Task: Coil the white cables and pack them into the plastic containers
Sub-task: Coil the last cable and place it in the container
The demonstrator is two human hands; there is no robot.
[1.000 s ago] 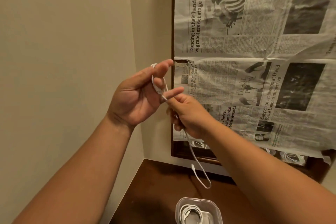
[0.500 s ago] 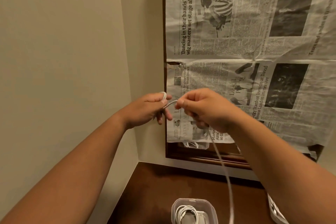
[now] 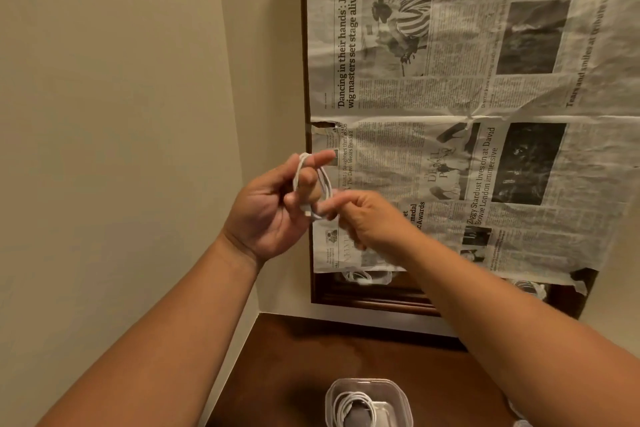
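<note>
Both arms raised; left hand open-palmed with fingers spread, right hand apparently pinching beside it.

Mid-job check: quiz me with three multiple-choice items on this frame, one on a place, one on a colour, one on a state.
1. Where is the plastic container?
A. on the brown table below the hands
B. in the left hand
C. on the wall

2. What colour is the cable being coiled?
A. black
B. white
C. red

3. What state is that cable in?
A. lying straight on the table
B. looped around the left hand's fingers
C. packed away

Answers:
1 A, the container sits on the table.
2 B, the cable is white.
3 B, its loops circle the left hand while the right hand pinches it.
</note>
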